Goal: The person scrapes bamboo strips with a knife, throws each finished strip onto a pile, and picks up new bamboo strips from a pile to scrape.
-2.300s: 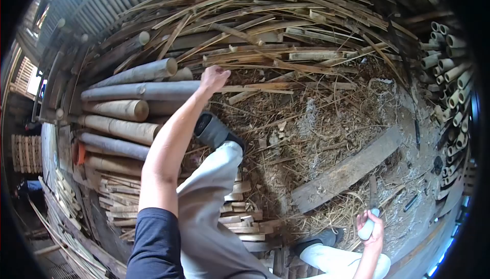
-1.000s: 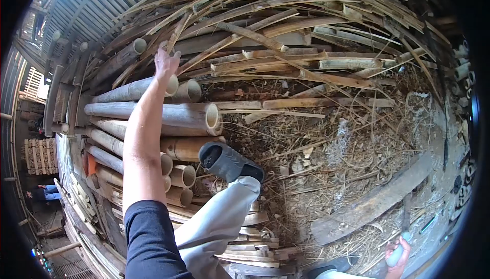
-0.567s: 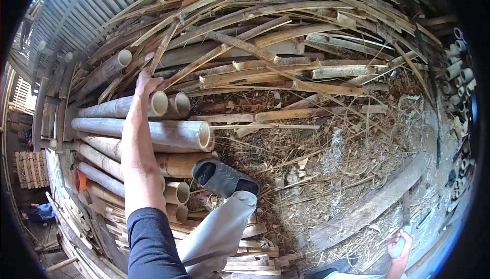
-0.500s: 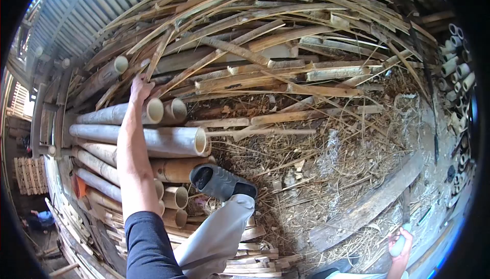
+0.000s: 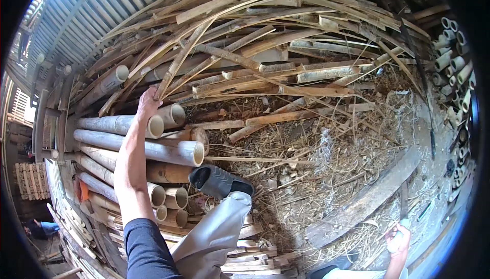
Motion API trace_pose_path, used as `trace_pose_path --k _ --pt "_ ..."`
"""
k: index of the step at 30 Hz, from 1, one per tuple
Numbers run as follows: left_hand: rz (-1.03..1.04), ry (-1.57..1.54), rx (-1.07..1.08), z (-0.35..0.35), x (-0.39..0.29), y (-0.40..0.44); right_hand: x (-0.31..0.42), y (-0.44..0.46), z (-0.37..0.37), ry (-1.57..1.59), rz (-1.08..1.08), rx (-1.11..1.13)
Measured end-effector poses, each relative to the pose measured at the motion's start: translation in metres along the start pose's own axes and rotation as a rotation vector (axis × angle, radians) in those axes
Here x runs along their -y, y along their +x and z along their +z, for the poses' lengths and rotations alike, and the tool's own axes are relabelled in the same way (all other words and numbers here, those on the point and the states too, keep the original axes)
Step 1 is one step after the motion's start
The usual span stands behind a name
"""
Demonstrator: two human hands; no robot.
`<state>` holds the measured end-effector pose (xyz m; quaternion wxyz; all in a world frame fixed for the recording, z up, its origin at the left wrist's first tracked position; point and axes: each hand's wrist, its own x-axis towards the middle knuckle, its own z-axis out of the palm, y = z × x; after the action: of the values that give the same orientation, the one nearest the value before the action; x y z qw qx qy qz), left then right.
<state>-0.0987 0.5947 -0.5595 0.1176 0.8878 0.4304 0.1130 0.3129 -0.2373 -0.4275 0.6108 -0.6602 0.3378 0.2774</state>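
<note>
My left hand [image 5: 149, 101] is stretched out toward the pile, its fingers wrapped round the lower end of a split bamboo strip [image 5: 185, 57]. That strip slants up to the right across other pieces. Just below the hand lie thick bamboo poles [image 5: 176, 149], their cut ends facing right. At the lower right, my right hand [image 5: 397, 241] is closed round the pale handle of a long-bladed knife [image 5: 404, 205]. Its dark blade points away from me, next to a wooden plank [image 5: 365, 197] on the ground.
A large heap of split bamboo [image 5: 286, 39] spans the back. Short bamboo tubes [image 5: 451, 62] are stacked along the right. Shavings [image 5: 306, 177] cover the floor around my shoe [image 5: 219, 181]. Another person [image 5: 43, 228] is at the far lower left.
My left hand has shifted slightly right and lower in view with the bamboo strip, and more of the strip's length shows. My right hand still grips the knife.
</note>
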Motion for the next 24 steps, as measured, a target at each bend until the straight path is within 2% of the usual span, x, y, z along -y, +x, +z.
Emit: trace_pose_path --k 4,6,7,10,12,13,15,16,18,21,23,24 --pt "-0.121 -0.008 0.063 -0.021 -0.03 -0.004 0.001 -0.001 -0.015 0.067 0.026 0.078" --pt "-0.191 0.005 0.108 -0.029 -0.043 -0.008 0.003 -0.003 -0.015 0.058 0.043 0.026" --pt "-0.126 0.009 0.094 -0.033 -0.05 -0.01 0.004 -0.006 -0.008 0.05 0.035 0.001" --pt "-0.12 0.185 0.175 -0.044 -0.074 -0.008 0.004 -0.004 -0.011 0.025 0.021 -0.031" --pt "-0.218 0.52 0.279 -0.038 -0.086 0.011 0.003 -0.001 -0.011 0.024 0.02 -0.037" --pt "-0.021 0.555 -0.095 -0.032 -0.088 0.014 0.003 -0.001 -0.01 0.033 0.022 -0.045" --pt "-0.099 0.362 -0.38 -0.037 -0.115 0.04 0.004 -0.002 -0.008 0.045 0.028 -0.054" --pt "-0.056 0.39 -0.499 -0.047 -0.131 0.047 0.004 -0.001 -0.007 0.048 0.033 -0.057" --pt "-0.108 0.515 -0.492 -0.061 -0.143 0.062 0.007 -0.003 -0.007 0.033 0.036 -0.058" --pt "-0.065 0.463 -0.567 -0.061 -0.155 0.08 0.007 -0.006 -0.003 0.005 0.026 -0.05" --pt "-0.094 0.458 -0.299 -0.03 -0.127 0.094 0.006 -0.007 0.0 -0.012 0.018 -0.058" --pt "-0.106 0.412 -0.249 -0.021 -0.119 0.096 0.004 -0.005 -0.002 -0.005 0.022 -0.038"
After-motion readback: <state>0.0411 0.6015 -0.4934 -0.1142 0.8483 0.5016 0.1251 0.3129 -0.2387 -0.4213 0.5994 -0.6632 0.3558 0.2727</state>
